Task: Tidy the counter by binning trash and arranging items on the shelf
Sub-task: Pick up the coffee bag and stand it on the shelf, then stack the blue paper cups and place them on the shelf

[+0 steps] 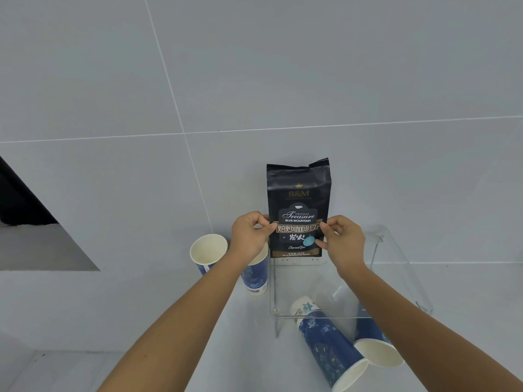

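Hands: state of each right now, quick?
Left hand: closed, pinching the left edge of the coffee bag.
Right hand: closed, pinching the bag's right edge.

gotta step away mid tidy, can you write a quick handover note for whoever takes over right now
Left hand and right hand: both pinch the sides of the black coffee bag, held upright at the back of the clear acrylic shelf; whether it rests on the shelf yet is unclear.
Two paper cups stand upright left of the shelf, one partly hidden by the left hand. Two cups lie tipped under it.
Done: bag nearly placed.
Left: release the bag, sort the cups. No bin in view.
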